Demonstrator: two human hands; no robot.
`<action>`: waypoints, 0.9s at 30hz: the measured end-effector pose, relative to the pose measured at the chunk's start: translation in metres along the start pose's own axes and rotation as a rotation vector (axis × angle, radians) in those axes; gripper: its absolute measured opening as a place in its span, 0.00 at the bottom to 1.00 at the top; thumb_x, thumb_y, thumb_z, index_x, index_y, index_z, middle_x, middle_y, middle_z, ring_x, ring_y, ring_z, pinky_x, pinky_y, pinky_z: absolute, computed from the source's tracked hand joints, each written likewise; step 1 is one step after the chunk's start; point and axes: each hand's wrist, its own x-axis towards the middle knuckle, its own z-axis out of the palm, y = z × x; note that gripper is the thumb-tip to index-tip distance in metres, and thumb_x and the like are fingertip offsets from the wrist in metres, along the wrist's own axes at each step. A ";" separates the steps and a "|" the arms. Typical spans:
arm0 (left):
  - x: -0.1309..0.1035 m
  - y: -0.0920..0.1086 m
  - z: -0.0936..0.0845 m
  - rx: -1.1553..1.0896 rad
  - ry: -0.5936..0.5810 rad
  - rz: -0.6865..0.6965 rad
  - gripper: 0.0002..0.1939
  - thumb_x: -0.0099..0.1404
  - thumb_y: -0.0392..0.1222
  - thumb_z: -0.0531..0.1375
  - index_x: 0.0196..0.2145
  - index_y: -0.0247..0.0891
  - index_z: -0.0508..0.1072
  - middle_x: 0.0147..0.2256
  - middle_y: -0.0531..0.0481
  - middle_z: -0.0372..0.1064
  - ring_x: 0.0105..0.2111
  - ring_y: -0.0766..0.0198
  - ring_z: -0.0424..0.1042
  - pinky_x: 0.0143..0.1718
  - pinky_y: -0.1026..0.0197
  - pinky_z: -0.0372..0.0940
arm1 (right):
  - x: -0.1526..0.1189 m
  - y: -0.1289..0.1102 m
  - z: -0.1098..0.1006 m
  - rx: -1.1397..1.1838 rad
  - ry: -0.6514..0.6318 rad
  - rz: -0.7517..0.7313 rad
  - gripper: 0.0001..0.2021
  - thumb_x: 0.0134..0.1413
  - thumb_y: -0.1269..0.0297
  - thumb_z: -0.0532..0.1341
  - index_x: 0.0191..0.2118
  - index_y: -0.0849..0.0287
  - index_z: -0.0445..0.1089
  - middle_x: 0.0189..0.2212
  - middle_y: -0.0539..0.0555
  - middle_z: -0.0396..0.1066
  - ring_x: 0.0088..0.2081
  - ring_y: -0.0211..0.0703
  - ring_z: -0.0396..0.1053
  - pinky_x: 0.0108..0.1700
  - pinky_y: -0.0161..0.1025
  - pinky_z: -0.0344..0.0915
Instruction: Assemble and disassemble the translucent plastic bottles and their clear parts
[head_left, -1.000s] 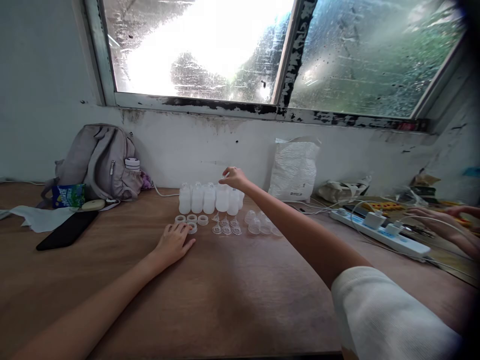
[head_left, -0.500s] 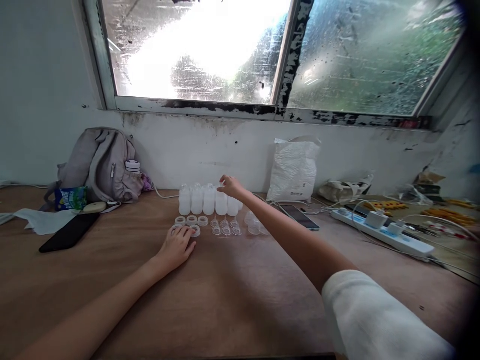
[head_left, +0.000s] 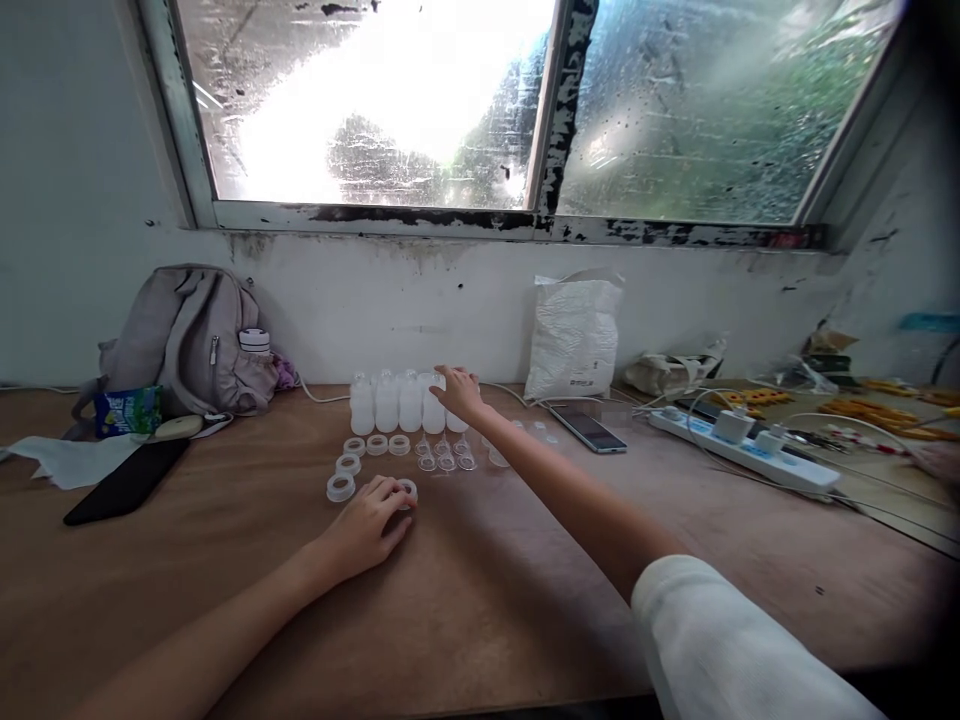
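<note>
A row of translucent white bottles [head_left: 386, 405] stands upright by the wall. My right hand [head_left: 459, 392] reaches to the row, its fingers closed around the top of one bottle [head_left: 433, 412]; the hand partly hides the bottles at the right end. Nearer to me my left hand [head_left: 373, 515] rests on the table, its fingers closed on a white ring [head_left: 407, 492]. Several like rings [head_left: 348, 464] lie behind and left of that hand. Small clear teat-like pieces [head_left: 445, 460] sit in rows before the bottles. Clear cups [head_left: 498, 455] are partly hidden by my right forearm.
On the left are a grey backpack [head_left: 184, 345], a green and blue packet [head_left: 127, 411], a white tissue [head_left: 71, 458] and a black phone-like slab [head_left: 127, 482]. A white plastic bag [head_left: 574, 340], a phone [head_left: 589, 428] and a power strip [head_left: 742, 450] with cables are on the right.
My left hand has moved right and nearer to me, taking a ring away from the others. My right hand stays at the bottle tops. The view has shifted slightly.
</note>
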 end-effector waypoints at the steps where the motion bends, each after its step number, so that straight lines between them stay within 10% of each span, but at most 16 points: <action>1: 0.000 0.002 0.000 -0.011 -0.008 0.016 0.10 0.59 0.37 0.50 0.39 0.40 0.66 0.39 0.47 0.63 0.41 0.59 0.60 0.43 0.56 0.58 | -0.003 0.002 0.002 -0.002 0.004 -0.007 0.20 0.52 0.62 0.54 0.51 0.57 0.56 0.47 0.58 0.64 0.52 0.50 0.53 0.48 0.48 0.47; 10: 0.000 0.006 -0.001 -0.044 -0.017 0.050 0.14 0.59 0.36 0.51 0.44 0.39 0.63 0.41 0.46 0.63 0.43 0.60 0.60 0.46 0.57 0.58 | -0.014 0.004 0.003 0.014 0.093 -0.007 0.23 0.51 0.63 0.54 0.54 0.55 0.52 0.50 0.58 0.60 0.55 0.53 0.48 0.51 0.55 0.41; 14: 0.001 0.001 -0.003 -0.037 0.020 0.007 0.15 0.60 0.36 0.50 0.46 0.40 0.61 0.42 0.46 0.62 0.44 0.60 0.60 0.46 0.56 0.57 | -0.044 -0.005 -0.002 0.021 0.237 -0.226 0.16 0.54 0.66 0.49 0.50 0.58 0.57 0.49 0.58 0.61 0.52 0.47 0.52 0.52 0.48 0.42; 19: 0.000 -0.007 0.002 -0.029 0.018 -0.022 0.12 0.60 0.40 0.51 0.42 0.40 0.64 0.44 0.46 0.60 0.45 0.59 0.61 0.46 0.56 0.58 | -0.094 -0.011 0.013 -0.116 0.051 -0.503 0.10 0.53 0.69 0.50 0.40 0.60 0.65 0.35 0.58 0.68 0.46 0.48 0.58 0.53 0.51 0.37; 27: 0.000 -0.012 0.009 -0.045 0.027 -0.088 0.08 0.60 0.44 0.51 0.35 0.38 0.64 0.38 0.47 0.64 0.40 0.59 0.63 0.42 0.56 0.60 | -0.117 -0.009 0.017 -0.094 0.017 -0.489 0.08 0.52 0.70 0.51 0.33 0.58 0.67 0.32 0.54 0.69 0.41 0.45 0.60 0.53 0.51 0.37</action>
